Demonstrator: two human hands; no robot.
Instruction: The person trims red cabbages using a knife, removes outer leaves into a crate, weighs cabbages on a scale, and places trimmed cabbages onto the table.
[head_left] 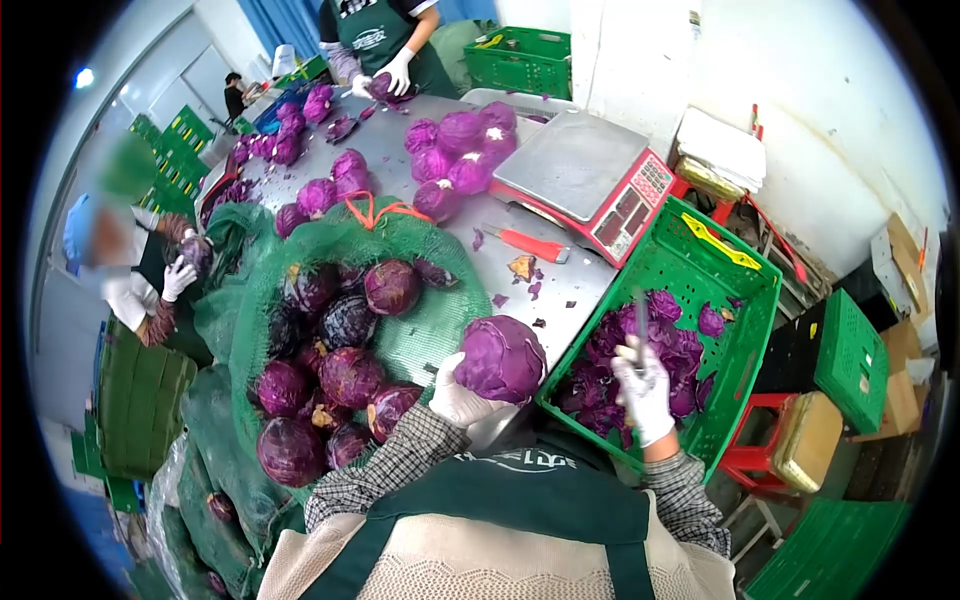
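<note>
My left hand (460, 396), in a white glove, is closed on a peeled purple cabbage (503, 360) above the table's near edge. In my gloved right hand (645, 396) a knife (641, 318) is gripped, its blade pointing up and away from me. Below that hand, loose purple leaves (600, 375) lie in a green plastic crate (735, 385). Left of the held cabbage, a green mesh bag (440, 345) lies spread open, with several darker unpeeled cabbages (352, 376) on it.
A red-framed scale (575, 165) stands by the wall. An orange-handled tool (530, 244) lies before it. Peeled cabbages (460, 132) in clear wrap sit farther back. Two co-workers, one at the left (140, 265) and one at the far end (385, 45), handle cabbages. A padded stool (808, 440) stands right.
</note>
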